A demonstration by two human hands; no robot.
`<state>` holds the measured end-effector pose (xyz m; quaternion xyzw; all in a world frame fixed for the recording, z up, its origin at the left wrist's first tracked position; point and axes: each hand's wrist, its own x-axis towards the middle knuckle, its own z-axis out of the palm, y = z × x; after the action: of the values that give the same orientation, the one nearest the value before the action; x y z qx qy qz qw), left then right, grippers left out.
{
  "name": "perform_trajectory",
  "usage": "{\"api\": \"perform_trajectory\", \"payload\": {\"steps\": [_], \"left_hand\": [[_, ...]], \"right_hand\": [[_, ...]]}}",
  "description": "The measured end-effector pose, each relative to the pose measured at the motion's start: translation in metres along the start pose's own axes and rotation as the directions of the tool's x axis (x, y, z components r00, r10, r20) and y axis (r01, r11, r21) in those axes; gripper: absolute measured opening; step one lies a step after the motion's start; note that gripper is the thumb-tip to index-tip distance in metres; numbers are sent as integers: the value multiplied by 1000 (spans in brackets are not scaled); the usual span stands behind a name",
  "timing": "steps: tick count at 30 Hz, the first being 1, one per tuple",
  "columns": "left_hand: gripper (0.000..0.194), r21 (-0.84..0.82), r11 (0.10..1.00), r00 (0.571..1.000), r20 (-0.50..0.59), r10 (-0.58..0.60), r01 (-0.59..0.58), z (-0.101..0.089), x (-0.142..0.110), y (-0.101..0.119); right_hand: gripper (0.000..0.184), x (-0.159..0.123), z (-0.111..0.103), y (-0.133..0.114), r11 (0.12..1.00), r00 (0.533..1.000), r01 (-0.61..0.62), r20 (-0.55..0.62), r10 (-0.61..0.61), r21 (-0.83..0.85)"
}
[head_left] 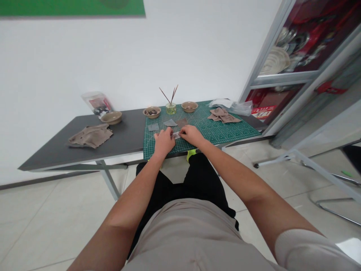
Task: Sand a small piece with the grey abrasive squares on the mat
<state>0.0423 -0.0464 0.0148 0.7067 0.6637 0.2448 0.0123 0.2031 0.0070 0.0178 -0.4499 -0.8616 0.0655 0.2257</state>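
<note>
On a green cutting mat point(220, 131), my left hand point(164, 140) and my right hand point(191, 134) come close together over a small pale, clear-looking piece point(176, 135). The fingers of my right hand pinch its right end. My left hand lies at its left end with the fingers bent; whether they grip it is hard to see. Just beyond my hands are a grey sandpaper-like square point(153, 127), a second grey piece point(170, 122) and a brown piece point(182, 122), all flat on the mat.
Behind stand a bowl of dark pieces point(151, 112), a jar with thin sticks point(170, 108) and another bowl point(189, 107). A brown cloth point(223, 115) and plastic bag point(242, 107) lie right. Left are a bowl point(111, 117), a cloth point(91, 136) and a clear container point(97, 103).
</note>
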Motion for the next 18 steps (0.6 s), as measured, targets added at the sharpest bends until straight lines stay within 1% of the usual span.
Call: {"api": "perform_trajectory", "payload": {"steps": [2, 4, 7, 9, 12, 14, 16, 18], "left_hand": [[19, 2, 1000, 1000, 1, -7, 7, 0, 0, 0], [21, 9, 1000, 1000, 1, -13, 13, -1, -1, 0], [21, 17, 1000, 1000, 11, -14, 14, -1, -2, 0], [20, 10, 1000, 1000, 10, -8, 8, -1, -2, 0], [19, -7, 1000, 1000, -14, 17, -17, 0, -1, -1], [19, -17, 1000, 1000, -20, 21, -21, -1, -1, -2], [19, -14, 1000, 1000, -20, 18, -19, -1, -1, -1], [20, -5, 1000, 1000, -18, 15, -15, -2, -1, 0]], "right_hand": [[16, 3, 5, -6, 1000, 1000, 22, -5, -22, -9], [16, -1, 6, -9, 997, 997, 75, 1, -75, -4], [13, -12, 2, -5, 992, 991, 129, 20, -129, 19], [11, -15, -2, 2, 991, 991, 130, 26, -131, 32], [12, -6, -5, 7, 995, 995, 100, 29, -100, 1], [14, 4, -2, 4, 998, 998, 61, 21, -60, -18], [14, 12, 2, -2, 997, 997, 72, 26, -71, -20], [15, 14, 6, -8, 996, 996, 83, 17, -82, -25]]}}
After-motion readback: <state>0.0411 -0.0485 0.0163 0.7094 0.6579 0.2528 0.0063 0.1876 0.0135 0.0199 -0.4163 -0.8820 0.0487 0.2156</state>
